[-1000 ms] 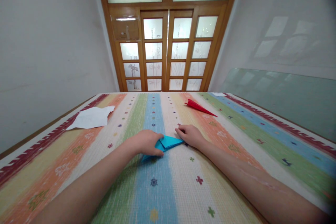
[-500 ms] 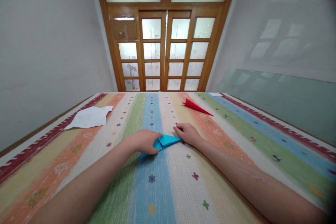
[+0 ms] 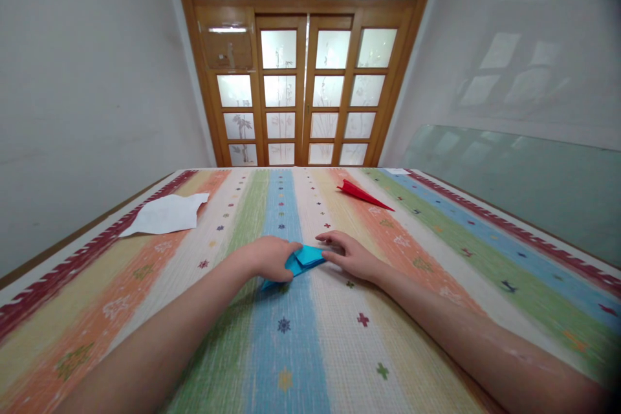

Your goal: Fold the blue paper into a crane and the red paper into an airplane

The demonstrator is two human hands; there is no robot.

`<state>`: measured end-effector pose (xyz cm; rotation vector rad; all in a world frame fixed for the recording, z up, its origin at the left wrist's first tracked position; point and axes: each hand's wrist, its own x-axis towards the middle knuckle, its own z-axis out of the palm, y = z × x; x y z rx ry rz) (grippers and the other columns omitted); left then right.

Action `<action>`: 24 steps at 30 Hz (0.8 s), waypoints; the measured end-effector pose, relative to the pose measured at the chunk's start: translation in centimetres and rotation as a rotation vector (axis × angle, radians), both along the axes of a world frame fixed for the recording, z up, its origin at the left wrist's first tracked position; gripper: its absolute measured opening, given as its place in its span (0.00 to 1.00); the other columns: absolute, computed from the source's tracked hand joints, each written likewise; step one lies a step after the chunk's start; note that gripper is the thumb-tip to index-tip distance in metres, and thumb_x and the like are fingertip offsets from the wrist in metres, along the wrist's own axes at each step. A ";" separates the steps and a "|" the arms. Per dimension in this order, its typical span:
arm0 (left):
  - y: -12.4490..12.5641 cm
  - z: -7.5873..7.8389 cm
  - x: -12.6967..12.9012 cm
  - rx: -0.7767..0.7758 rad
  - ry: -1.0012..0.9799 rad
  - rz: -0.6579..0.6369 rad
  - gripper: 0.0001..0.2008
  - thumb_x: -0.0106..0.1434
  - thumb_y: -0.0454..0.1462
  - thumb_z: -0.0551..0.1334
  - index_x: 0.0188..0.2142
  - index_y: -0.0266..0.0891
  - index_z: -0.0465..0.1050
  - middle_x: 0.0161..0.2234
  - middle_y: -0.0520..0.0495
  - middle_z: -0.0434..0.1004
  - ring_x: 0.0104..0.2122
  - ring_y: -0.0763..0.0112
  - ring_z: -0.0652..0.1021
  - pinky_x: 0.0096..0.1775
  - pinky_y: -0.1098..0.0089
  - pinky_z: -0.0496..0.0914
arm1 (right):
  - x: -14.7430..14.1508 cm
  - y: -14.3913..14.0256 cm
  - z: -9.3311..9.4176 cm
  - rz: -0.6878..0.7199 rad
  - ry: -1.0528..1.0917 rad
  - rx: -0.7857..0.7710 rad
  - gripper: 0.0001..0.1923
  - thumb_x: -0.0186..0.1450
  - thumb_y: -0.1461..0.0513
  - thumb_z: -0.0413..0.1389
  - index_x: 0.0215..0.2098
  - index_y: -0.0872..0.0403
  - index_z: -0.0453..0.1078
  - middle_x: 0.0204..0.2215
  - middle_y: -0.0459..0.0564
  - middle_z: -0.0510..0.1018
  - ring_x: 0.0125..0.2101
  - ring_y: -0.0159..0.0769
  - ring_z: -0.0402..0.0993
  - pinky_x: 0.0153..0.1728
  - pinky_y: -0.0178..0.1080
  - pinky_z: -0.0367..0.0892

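Blue folded paper (image 3: 303, 259) (creased) pinned under left hand (image 3: 269, 259); right hand (image 3: 350, 254) grip open, touching it.

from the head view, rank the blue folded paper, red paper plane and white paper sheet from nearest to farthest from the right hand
1. blue folded paper: touching the right hand, just to its left.
2. red paper plane: farther up the table, slightly right.
3. white paper sheet: far left, near the table edge.
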<state>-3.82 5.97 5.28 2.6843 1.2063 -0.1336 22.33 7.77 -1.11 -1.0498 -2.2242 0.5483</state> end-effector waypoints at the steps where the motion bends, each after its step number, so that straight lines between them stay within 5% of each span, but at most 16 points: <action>1: 0.0 0.0 0.0 0.001 0.004 -0.014 0.36 0.55 0.48 0.63 0.62 0.44 0.61 0.51 0.40 0.77 0.47 0.52 0.77 0.47 0.61 0.68 | 0.0 -0.5 0.1 0.033 -0.024 0.038 0.24 0.64 0.53 0.59 0.56 0.50 0.68 0.52 0.56 0.74 0.52 0.45 0.70 0.53 0.47 0.64; 8: 0.2 -0.1 -0.1 0.021 0.025 -0.060 0.37 0.54 0.48 0.63 0.63 0.44 0.60 0.54 0.39 0.73 0.50 0.51 0.75 0.49 0.59 0.67 | -0.6 -1.7 0.3 0.062 -0.129 0.184 0.21 0.64 0.61 0.58 0.56 0.49 0.68 0.49 0.53 0.77 0.50 0.44 0.71 0.52 0.47 0.63; 16: 1.3 -1.0 -0.4 -0.040 -0.130 -0.117 0.36 0.57 0.43 0.61 0.64 0.42 0.57 0.59 0.41 0.69 0.55 0.55 0.71 0.56 0.62 0.64 | -0.5 -1.6 0.4 0.044 -0.110 0.208 0.15 0.66 0.65 0.52 0.50 0.51 0.71 0.43 0.52 0.78 0.44 0.41 0.73 0.47 0.43 0.66; 24: 1.4 -1.1 0.0 -0.063 -0.248 -0.041 0.35 0.58 0.35 0.57 0.66 0.40 0.55 0.63 0.42 0.63 0.59 0.58 0.68 0.59 0.62 0.61 | -0.3 -1.6 0.4 -0.002 -0.027 0.167 0.16 0.65 0.66 0.50 0.49 0.51 0.73 0.40 0.52 0.78 0.42 0.40 0.73 0.45 0.43 0.66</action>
